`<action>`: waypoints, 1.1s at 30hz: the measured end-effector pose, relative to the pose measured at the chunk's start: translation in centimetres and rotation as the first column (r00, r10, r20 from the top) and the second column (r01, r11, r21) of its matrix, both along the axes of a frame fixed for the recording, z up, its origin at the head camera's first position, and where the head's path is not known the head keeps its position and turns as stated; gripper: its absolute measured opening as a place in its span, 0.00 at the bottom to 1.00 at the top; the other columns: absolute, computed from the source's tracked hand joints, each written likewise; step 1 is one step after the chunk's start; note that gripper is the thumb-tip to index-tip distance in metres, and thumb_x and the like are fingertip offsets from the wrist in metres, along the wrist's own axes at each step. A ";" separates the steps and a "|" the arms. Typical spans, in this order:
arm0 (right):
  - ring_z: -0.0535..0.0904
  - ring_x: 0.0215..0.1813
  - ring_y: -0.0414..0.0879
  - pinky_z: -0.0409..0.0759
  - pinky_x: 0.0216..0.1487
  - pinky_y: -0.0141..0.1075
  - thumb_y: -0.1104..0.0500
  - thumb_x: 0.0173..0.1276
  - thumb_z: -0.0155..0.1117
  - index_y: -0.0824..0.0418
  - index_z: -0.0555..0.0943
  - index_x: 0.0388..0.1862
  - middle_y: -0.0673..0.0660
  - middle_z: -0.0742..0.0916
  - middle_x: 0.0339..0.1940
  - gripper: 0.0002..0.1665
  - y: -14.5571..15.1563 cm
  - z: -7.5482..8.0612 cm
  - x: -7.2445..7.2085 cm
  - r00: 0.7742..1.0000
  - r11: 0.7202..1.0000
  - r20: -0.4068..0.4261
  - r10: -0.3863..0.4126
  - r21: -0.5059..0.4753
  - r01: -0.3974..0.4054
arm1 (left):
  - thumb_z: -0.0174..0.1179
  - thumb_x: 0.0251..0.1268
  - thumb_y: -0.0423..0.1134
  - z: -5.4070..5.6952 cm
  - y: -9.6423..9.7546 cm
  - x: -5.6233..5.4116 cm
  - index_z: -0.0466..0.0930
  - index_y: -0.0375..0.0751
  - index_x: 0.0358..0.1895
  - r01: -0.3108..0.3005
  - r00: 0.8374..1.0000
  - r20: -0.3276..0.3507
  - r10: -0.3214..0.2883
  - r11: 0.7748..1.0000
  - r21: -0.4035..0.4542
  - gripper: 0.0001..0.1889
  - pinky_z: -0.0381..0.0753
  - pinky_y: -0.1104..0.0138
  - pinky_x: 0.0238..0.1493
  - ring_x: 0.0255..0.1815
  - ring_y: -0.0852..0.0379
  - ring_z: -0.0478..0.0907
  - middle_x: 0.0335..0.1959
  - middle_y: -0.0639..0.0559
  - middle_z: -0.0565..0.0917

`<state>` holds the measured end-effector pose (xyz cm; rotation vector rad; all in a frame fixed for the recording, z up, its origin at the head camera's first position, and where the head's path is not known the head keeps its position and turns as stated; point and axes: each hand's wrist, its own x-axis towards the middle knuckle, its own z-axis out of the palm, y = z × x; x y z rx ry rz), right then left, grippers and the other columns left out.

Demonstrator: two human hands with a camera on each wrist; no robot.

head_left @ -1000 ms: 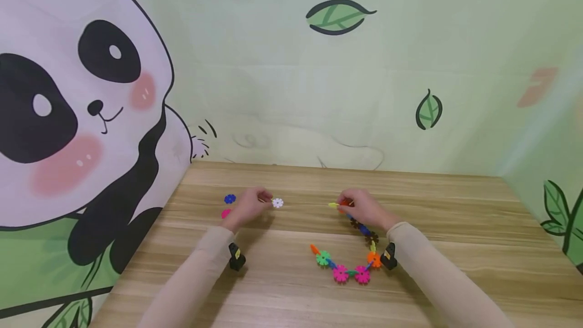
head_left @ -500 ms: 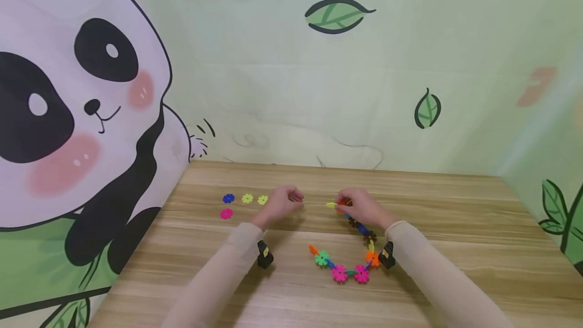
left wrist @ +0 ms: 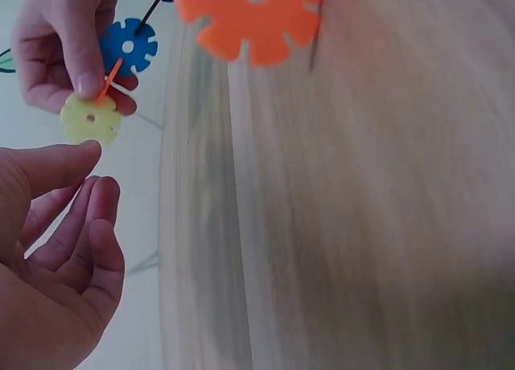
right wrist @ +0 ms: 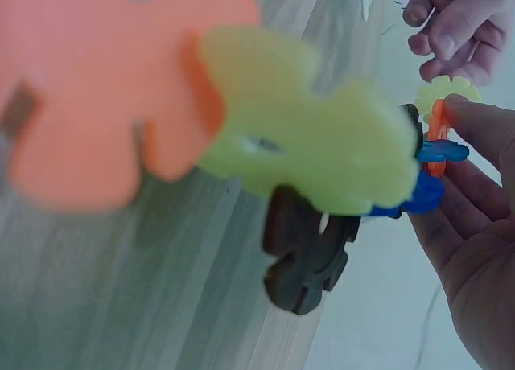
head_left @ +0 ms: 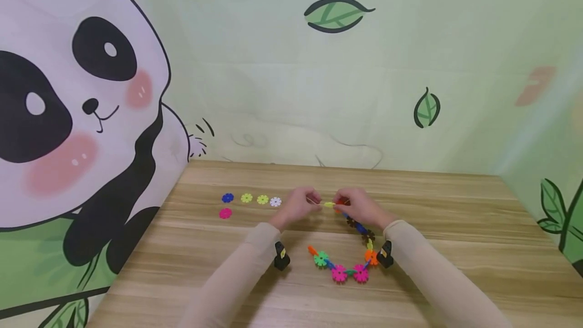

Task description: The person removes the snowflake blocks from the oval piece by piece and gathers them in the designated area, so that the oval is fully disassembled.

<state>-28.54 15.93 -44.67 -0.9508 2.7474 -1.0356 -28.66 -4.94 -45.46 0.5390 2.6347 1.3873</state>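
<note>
In the head view, my right hand [head_left: 362, 206] pinches the upper end of a chain of colourful notched plastic discs [head_left: 339, 273]. The right wrist view has its thumb against an orange disc [right wrist: 437, 125] beside a blue one [right wrist: 451, 151]. A yellow disc [left wrist: 79, 130] forms the chain's end and points toward my left hand [left wrist: 52, 257]. That hand's thumb tip is right at the yellow disc's edge, its other fingers loosely bent and apart from the thumb. The rest of the chain curves down to the table and back left.
Loose discs lie on the wooden table [head_left: 182, 277] at the back left: blue [head_left: 227, 198], pink [head_left: 225, 213], white [head_left: 275, 201] and two yellow ones [head_left: 246, 198]. Behind the table hangs a pale green backdrop [head_left: 255, 65] with a panda drawing.
My left hand has moved right from beside the white disc to the chain's yellow end, uncovering the loose yellow discs. My right hand has kept its pinch in nearly the same place.
</note>
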 end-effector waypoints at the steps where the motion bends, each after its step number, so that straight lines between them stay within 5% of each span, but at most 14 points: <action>1: 0.79 0.36 0.40 0.79 0.39 0.36 0.61 0.65 0.64 0.62 0.80 0.35 0.48 0.84 0.32 0.04 0.0 0.0 0.0 1.000 1.000 -0.002 0.002 -0.001 -0.002 | 0.66 0.56 0.30 0.0 0.2 0.0 0.81 0.34 0.40 0.000 1.000 0.001 0.000 1.000 -0.001 0.09 0.78 0.66 0.41 0.39 0.55 0.79 0.36 0.49 0.83; 23: 0.80 0.39 0.41 0.80 0.40 0.35 0.62 0.65 0.64 0.61 0.80 0.36 0.48 0.84 0.33 0.03 -0.2 0.1 -0.1 1.000 1.000 0.021 -0.002 0.003 0.002 | 0.66 0.54 0.26 -0.4 1.7 0.1 0.80 0.38 0.31 -0.024 0.999 -0.043 0.026 0.999 0.036 0.06 0.76 0.71 0.35 0.32 0.60 0.75 0.28 0.53 0.80; 33: 0.81 0.41 0.46 0.81 0.41 0.38 0.63 0.62 0.67 0.58 0.79 0.37 0.52 0.84 0.38 0.06 0.2 -0.2 0.0 0.998 1.000 0.055 -0.021 -0.019 0.022 | 0.66 0.52 0.24 -0.7 1.4 0.3 0.79 0.35 0.30 -0.041 0.997 -0.064 0.046 0.996 0.074 0.06 0.77 0.71 0.33 0.30 0.59 0.76 0.30 0.44 0.82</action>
